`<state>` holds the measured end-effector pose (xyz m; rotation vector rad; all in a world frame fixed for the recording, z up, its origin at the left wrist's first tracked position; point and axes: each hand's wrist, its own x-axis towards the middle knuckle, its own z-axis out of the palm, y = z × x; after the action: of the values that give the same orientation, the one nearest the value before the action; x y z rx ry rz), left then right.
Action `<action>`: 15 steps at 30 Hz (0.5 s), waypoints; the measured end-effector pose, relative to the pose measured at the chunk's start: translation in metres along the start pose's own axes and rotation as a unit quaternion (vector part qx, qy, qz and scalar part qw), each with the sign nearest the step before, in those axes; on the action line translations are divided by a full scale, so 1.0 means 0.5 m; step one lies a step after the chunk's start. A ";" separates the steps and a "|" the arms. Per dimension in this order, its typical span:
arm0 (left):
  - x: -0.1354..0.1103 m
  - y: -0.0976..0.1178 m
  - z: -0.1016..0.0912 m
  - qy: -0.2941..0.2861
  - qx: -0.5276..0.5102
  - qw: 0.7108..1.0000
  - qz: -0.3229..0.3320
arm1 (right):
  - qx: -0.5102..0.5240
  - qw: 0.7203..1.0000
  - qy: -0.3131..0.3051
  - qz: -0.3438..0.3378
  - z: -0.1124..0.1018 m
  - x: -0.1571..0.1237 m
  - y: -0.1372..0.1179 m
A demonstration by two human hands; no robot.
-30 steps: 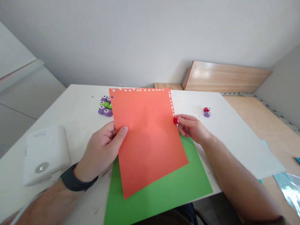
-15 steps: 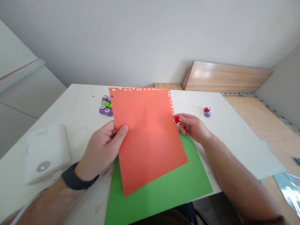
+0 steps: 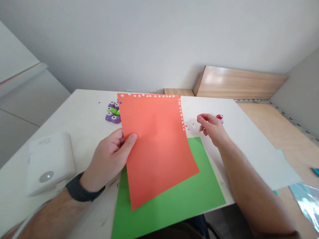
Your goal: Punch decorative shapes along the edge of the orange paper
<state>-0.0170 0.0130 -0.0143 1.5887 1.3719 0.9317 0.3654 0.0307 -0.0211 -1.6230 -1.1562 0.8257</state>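
Note:
My left hand (image 3: 116,154) pinches the left edge of an orange sheet of paper (image 3: 157,146) between thumb and fingers, holding it up at a tilt. Small flower- or star-shaped holes line the sheet's top edge and the upper part of its right edge. To the right of the sheet, apart from it, my right hand (image 3: 211,127) is closed around a small red craft punch (image 3: 200,118), mostly hidden by the fingers. Tiny orange-red paper bits (image 3: 188,129) lie on the table between the hand and the sheet. Beneath the orange sheet lies a green sheet (image 3: 171,212).
Purple and green craft punches with googly eyes (image 3: 113,113) sit behind the orange sheet's left edge. Another red punch (image 3: 219,116) stands beyond my right hand. A white device (image 3: 50,162) is at the left, and a clear plastic wrapper (image 3: 306,199) at the far right.
My right hand has moved off the sheet's right edge, rightward and slightly up, with the red punch. More paper bits show on the table. My left hand stays nearly still.

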 end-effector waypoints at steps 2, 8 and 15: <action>0.001 -0.001 -0.001 -0.016 -0.008 1.000 -0.002 | -0.065 0.996 0.050 -0.023 -0.011 0.014 0.013; 0.000 0.003 -0.002 -0.023 -0.018 1.000 -0.004 | -0.172 0.984 0.034 -0.037 -0.026 0.023 0.027; -0.001 0.012 -0.001 -0.021 -0.022 1.000 -0.006 | -0.295 0.952 0.006 -0.085 -0.027 0.012 0.012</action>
<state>-0.0153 0.0123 -0.0086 1.5576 1.3213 0.9103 0.3811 0.0316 -0.0225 -1.9589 -1.6098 0.3677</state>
